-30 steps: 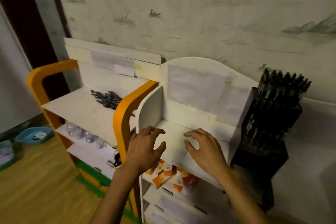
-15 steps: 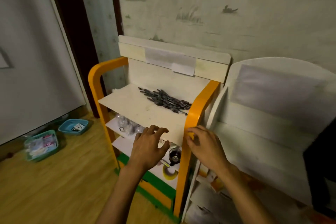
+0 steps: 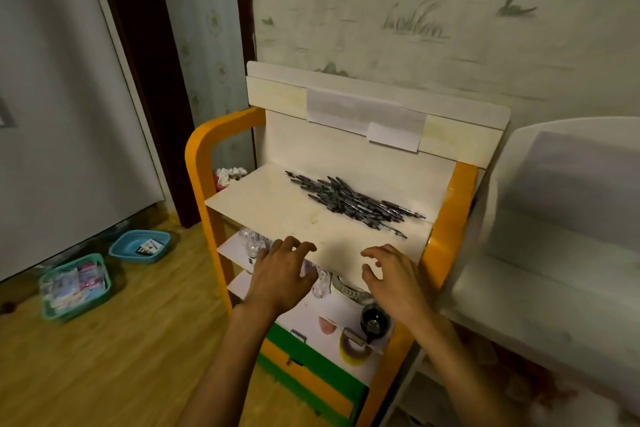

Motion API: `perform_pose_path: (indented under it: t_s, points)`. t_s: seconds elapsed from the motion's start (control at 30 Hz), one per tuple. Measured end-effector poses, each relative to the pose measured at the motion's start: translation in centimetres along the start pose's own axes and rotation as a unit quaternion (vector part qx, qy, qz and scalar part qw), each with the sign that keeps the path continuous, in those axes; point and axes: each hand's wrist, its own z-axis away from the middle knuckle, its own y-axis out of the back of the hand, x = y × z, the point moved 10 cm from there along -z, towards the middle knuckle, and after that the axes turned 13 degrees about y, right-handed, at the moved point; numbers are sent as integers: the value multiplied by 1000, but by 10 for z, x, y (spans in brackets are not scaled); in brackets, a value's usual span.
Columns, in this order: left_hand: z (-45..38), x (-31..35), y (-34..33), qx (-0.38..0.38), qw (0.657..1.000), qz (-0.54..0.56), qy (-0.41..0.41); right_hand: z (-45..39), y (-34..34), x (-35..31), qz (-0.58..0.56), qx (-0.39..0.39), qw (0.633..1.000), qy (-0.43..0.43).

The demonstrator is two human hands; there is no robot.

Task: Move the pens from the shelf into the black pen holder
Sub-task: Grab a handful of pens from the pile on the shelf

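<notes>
Right of the orange shelf (image 3: 450, 218): white unit (image 3: 554, 253) cut by the frame's edge, smeared with blur. Below its top board: small items (image 3: 346, 305) half covered by both hands, unidentifiable.

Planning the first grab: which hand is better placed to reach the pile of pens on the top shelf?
Probably the right hand: the pens lie toward the shelf's right side, nearer it than the left hand. Both hover empty at the front edge.
</notes>
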Motion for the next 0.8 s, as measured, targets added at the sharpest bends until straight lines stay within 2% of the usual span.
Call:
perform_pose_path:
  t_s: [0.23,0.47,0.67,0.8]
  points:
    - [-113,-34,3,-14,998,-47,-26,-86,-45,20,28,-5,999,-26]
    - [-215,-57,-6,-43,997,-53,-40,-171,-67,51,35,24,997,-67]
    - [-279,-77,-31,-74,996,-41,-39,-209,-94,70,29,14,994,-105]
    - [-316,-75,-58,-93,993,-21,-68,-224,-109,86,13,21,991,-133]
